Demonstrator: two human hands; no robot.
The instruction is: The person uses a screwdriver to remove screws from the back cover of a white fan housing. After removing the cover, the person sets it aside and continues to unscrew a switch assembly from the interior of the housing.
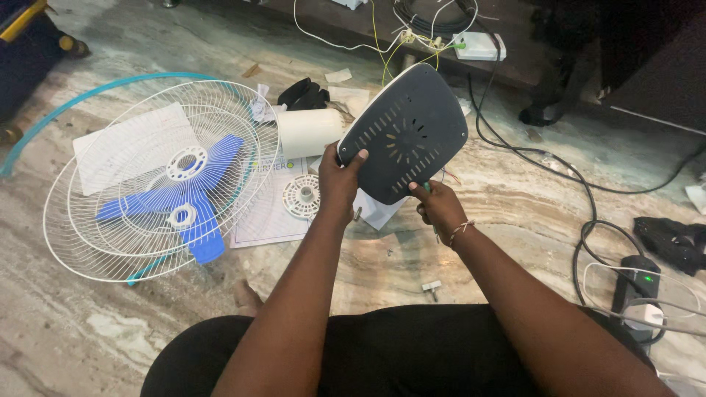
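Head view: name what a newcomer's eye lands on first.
Centre frame, the dark grey slotted fan base stands tilted, held up by the left hand on its edge and the right hand beneath. To the left, white wire fan guards lie on the marble floor with a blue fan blade on them.

The dark grey, slotted plastic fan base [403, 132] hides the fingers of the left hand [340, 182] behind its lower left edge, and what the right hand [440, 207] grips under its lower rim, only a green tip showing, cannot be told. The black power strip [637, 294] near the floor's right edge is partly covered by cables. The small metal part [431, 287] on the floor is too small to identify.
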